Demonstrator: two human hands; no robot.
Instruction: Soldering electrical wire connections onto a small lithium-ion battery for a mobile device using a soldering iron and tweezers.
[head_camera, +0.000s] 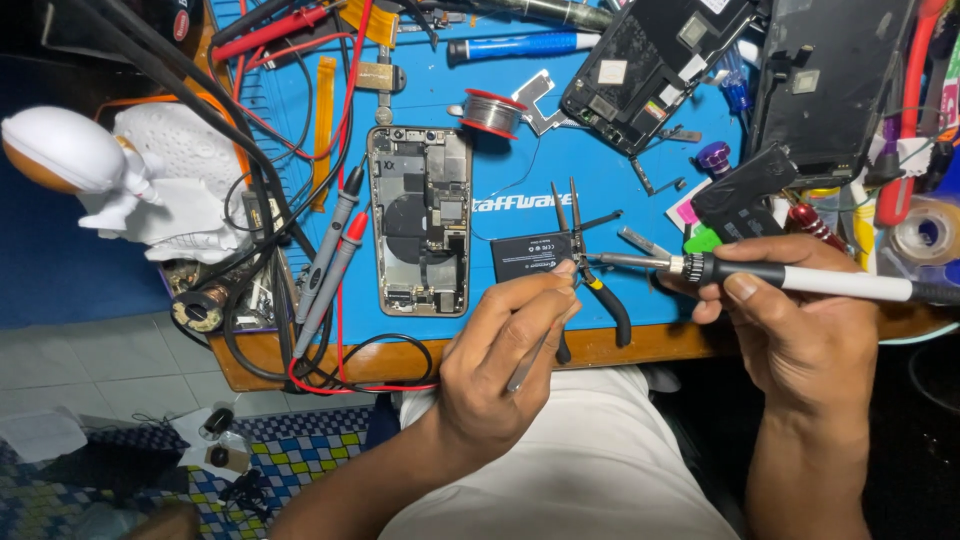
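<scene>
Two hands over the blue rubber mat (620, 190) on the wooden desk (640, 342), both closed around tools. Left hand (500, 365) at about 6 o'clock of the view, gripping thin silver metal tweezers (540, 345), tips up near the small black rectangular battery (530, 256). Right hand (790, 320) at about 4 o'clock, holding a soldering iron with black grip and white handle (790, 277), metal tip pointing to 9 o'clock, just beside the battery's right edge. Between both hands, small pliers with black handles (595, 270), lying on the mat. At 9 o'clock of the battery, an opened grey smartphone body with bare inner parts (420, 220), flat on the mat. Left of the phone, two grey multimeter probes with red and black ends (335, 250). At 12 o'clock of the battery, a red spool of solder wire (492, 112).
</scene>
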